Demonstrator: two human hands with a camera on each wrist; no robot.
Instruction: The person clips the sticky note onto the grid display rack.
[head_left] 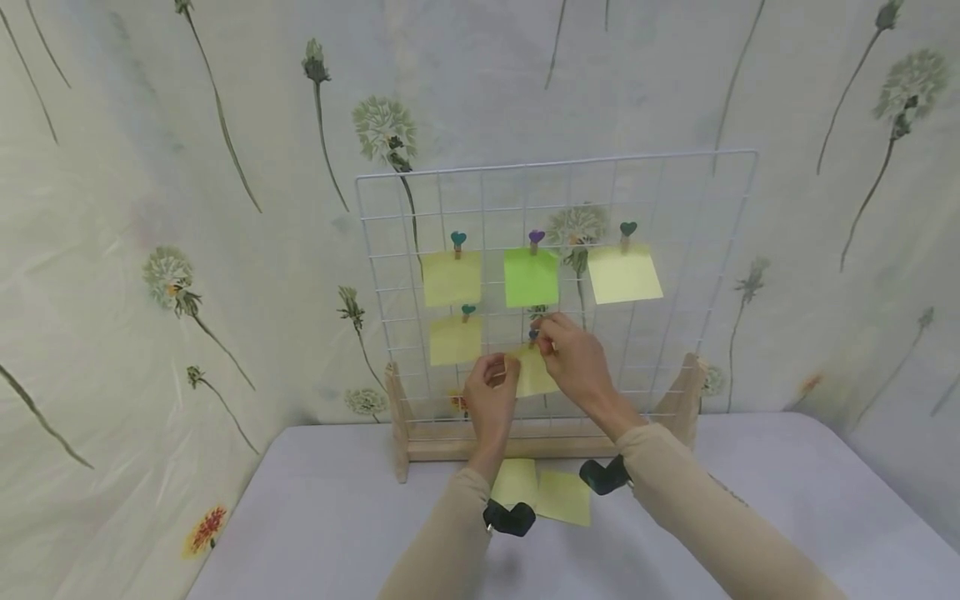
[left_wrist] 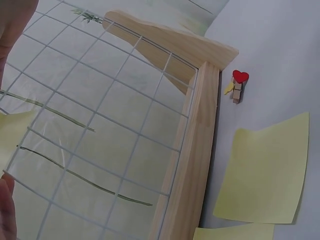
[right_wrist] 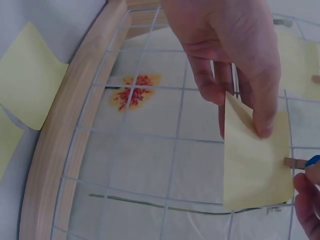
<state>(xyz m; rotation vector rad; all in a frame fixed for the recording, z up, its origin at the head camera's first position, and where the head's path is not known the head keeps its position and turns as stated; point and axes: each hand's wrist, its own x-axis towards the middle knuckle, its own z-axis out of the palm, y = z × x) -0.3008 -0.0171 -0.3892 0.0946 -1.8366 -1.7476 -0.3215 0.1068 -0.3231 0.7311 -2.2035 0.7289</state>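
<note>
Monitoring the head view, I register the left hand (head_left: 492, 393) pinching the side of a yellow note (head_left: 538, 375) and the right hand (head_left: 576, 357) pinching a blue heart clip (head_left: 534, 335) at its top edge, against the wire grid (head_left: 555, 164). A green note (head_left: 531, 277) hangs above; below, the forearms (head_left: 442, 533) partly cover the wooden base (head_left: 442, 451). In the left wrist view, I locate a red heart clip (left_wrist: 240, 77) near the base, beside loose notes (left_wrist: 262, 172) on the table (left_wrist: 275, 55).

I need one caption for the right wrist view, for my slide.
Left hand pinches a yellow note at the wire grid while the right hand holds its blue-topped clip.
</note>
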